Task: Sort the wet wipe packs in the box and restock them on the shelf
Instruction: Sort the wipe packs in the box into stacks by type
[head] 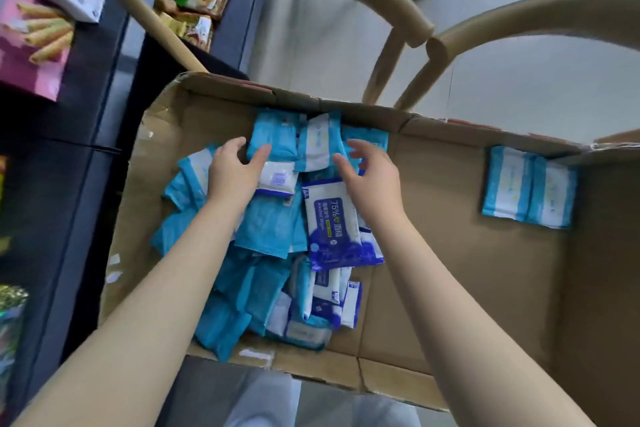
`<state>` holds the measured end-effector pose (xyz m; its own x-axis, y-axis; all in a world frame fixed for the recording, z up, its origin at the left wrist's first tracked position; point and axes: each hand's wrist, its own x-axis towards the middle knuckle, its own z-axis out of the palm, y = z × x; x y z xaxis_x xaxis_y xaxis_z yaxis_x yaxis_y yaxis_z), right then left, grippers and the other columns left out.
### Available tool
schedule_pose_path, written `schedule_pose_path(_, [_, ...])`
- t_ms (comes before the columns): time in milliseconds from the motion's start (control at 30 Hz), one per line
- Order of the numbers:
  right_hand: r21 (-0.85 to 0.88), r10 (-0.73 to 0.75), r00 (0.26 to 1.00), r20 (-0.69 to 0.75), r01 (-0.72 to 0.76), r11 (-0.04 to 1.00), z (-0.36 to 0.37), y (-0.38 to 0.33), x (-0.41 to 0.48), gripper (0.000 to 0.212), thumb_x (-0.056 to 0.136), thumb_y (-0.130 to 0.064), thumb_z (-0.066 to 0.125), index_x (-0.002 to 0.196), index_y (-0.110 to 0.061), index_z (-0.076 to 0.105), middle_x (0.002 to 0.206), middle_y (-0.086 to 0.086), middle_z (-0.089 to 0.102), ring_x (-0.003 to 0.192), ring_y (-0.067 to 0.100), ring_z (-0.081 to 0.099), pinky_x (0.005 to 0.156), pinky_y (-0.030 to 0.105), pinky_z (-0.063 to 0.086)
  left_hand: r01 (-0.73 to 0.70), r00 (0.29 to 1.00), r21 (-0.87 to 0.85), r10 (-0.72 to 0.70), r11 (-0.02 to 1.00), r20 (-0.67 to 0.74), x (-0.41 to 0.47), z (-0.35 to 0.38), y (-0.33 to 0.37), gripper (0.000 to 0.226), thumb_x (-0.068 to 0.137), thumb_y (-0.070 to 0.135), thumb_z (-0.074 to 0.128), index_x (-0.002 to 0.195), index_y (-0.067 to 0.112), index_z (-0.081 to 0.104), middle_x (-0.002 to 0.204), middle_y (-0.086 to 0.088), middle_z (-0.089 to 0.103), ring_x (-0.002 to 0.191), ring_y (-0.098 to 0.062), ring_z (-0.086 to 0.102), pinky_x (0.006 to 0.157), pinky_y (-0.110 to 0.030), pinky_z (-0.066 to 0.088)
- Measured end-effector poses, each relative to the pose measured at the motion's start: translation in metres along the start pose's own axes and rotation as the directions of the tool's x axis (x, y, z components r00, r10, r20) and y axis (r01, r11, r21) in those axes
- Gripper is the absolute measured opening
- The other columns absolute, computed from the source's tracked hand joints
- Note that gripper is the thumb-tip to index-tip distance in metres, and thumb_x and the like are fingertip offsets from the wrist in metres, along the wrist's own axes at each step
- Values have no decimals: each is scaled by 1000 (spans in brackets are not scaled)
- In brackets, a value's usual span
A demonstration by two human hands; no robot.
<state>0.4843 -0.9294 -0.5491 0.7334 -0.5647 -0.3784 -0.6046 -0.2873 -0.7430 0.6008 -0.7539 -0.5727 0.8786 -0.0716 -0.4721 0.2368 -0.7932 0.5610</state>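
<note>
You're reaching both arms into the cardboard box [450, 236], so this looks like the sorting step, with restocking not started. Your left hand [235, 172] is hovering over the mixed heap of light blue packs [266, 225] at the box's left half, fingers spread loosely, holding nothing; whether the thumb is touching the upright light blue pack [277, 139] against the far wall can't be told. Your right hand [370, 180] is also spread wide and empty, sitting just above the dark blue alcohol wipe pack [330, 222], which is lying face up on the heap. Two blue-and-white packs [530, 187] are already standing side by side against the far right corner, well apart from the heap, probably a sorted group. More dark blue packs [332, 298] are lying near the front edge. The shelf [86, 107] with snack goods is running along the left. Next you're likely needing to close on one type and shift it clear of the rest, keeping colours separate.
</note>
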Motion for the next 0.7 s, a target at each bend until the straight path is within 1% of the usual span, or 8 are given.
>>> schedule_pose_path(67, [-40,75,997,5,-75,996,7,-4,13,53,92,-51,61,134,-20,55,120,-1,62,107,16,58,90,31,48,42,998,-35,-40,999,56,16,8,12,64,92,53,58,138,10,51,139,-6,54,124,-22,52,98,-26,37])
schedule_pose_path(167, [-133,188,982,-23,-190,973,21,-8,33,57,88,-54,64,132,-20,55,124,3,59,111,20,57,94,39,50,33,997,-89,-26,995,74,33,14,20,34,90,41,66,104,10,65,97,0,65,90,-18,57,69,-18,40])
schedule_pose_path(200, [-148,217,975,-35,-220,964,24,-9,37,55,86,-52,66,129,-20,56,125,2,58,112,21,57,94,41,50,38,997,-103,-30,994,75,37,16,19,27,89,36,68,97,10,66,92,1,65,87,-17,58,68,-20,42])
schedule_pose_path(300, [-84,249,967,-46,-252,964,27,-7,42,43,85,-41,72,120,-19,58,116,-4,61,108,19,59,92,41,52,85,994,-139,-74,987,79,38,14,10,14,88,31,69,91,17,65,95,2,67,89,-17,62,75,-27,47])
schedule_pose_path(400, [43,241,969,-44,-239,970,23,-6,38,27,87,-33,71,109,-20,61,103,-9,61,101,16,62,89,38,54,130,991,-225,-122,966,49,30,7,2,26,90,30,67,111,15,62,106,4,65,94,-14,62,81,-29,48])
schedule_pose_path(533, [299,272,960,-69,-240,924,7,-4,21,11,89,-28,68,99,-24,64,101,-6,67,94,15,68,85,43,59,181,980,-564,-195,806,35,5,-8,5,17,92,23,65,100,27,51,99,10,62,88,-8,64,80,-30,54])
schedule_pose_path(633, [496,312,946,-90,-229,838,-12,3,3,10,90,-24,69,97,-27,63,100,-7,68,87,11,71,74,31,62,231,972,-736,-179,636,150,-19,-15,17,14,92,15,64,100,20,54,101,0,69,84,-12,72,77,-33,59])
schedule_pose_path(700, [600,346,931,-120,-209,772,-27,11,-8,14,90,-20,69,103,-20,63,106,1,69,91,15,71,73,26,59,263,963,-807,-98,529,250,-37,-12,30,15,94,10,61,107,13,53,102,-4,71,88,-14,73,75,-33,60])
